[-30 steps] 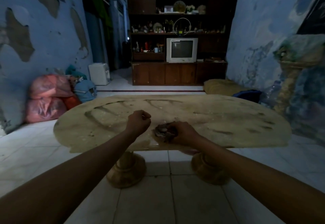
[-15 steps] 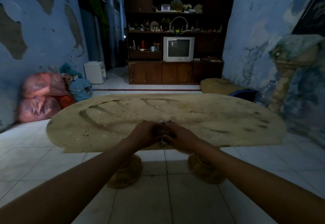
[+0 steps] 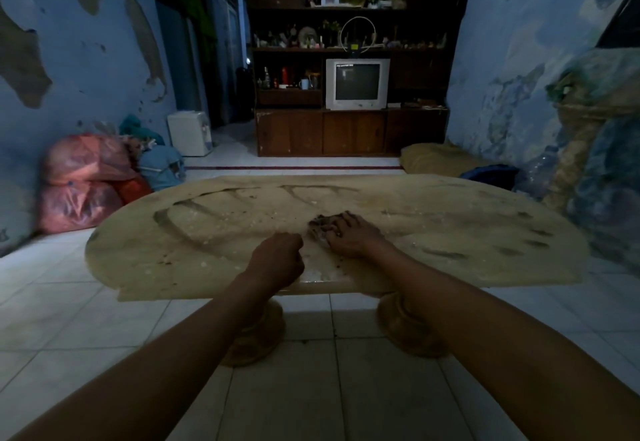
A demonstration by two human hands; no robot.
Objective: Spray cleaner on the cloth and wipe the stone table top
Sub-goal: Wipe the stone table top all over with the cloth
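Observation:
The oval stone table top (image 3: 450, 232) is dusty, with curved wiped streaks on its left half and a cleaner pale patch near its front edge. My right hand (image 3: 349, 236) lies flat on a small dark cloth (image 3: 320, 224), pressing it onto the stone near the middle front. My left hand (image 3: 277, 262) rests as a closed fist on the table just left of the cloth, with nothing seen in it. No spray bottle is in sight.
Two stone pedestals (image 3: 408, 329) carry the table over a white tiled floor. Red and blue bags (image 3: 83, 184) sit by the left wall. A wooden cabinet with a television (image 3: 356, 83) stands at the back, a yellow cushion (image 3: 433, 160) at right.
My right hand has pushed the cloth forward and to the right across the stone. My left hand has come off the cloth and drawn back toward the front edge as a fist.

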